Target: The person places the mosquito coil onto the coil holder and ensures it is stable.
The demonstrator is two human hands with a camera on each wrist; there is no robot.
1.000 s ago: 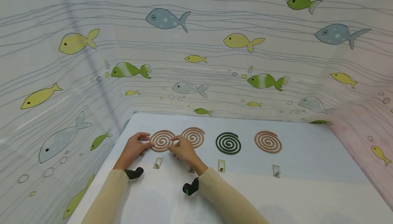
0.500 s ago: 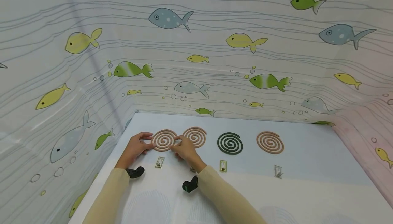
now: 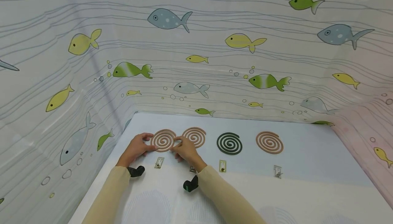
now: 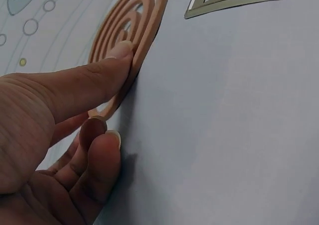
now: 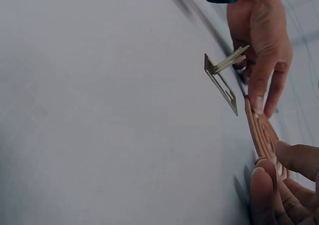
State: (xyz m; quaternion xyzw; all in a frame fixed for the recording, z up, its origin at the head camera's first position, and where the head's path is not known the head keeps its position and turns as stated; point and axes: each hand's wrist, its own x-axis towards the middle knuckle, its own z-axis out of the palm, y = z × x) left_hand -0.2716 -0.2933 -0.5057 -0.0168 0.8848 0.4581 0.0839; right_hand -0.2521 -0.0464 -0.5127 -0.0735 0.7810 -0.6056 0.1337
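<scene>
A brown mosquito coil point(image 3: 163, 140) lies at the left end of a row of coils. My left hand point(image 3: 135, 149) pinches its left edge, thumb on top. At the opposite edge my right hand point(image 3: 185, 150) pinches it between thumb and fingers. From the left wrist view, the coil point(image 4: 148, 41) looks slightly raised at the near edge, with fingertips beside and under it. Both hands meet the same coil point(image 5: 255, 130) in the right wrist view. Just in front of it stands a small metal coil stand point(image 3: 159, 163).
Right of the held coil lie a second brown coil point(image 3: 196, 137), partly behind my right hand, a dark green coil point(image 3: 229, 143) and another brown coil point(image 3: 269, 142). More metal stands point(image 3: 222, 166) point(image 3: 277, 172) sit in front of them. Fish-printed walls point(image 3: 215, 70) enclose the white table point(image 3: 307, 196).
Both hands keep their hold at the coil's edges, with only slight shifts of the fingers. The head view has shifted a little.
</scene>
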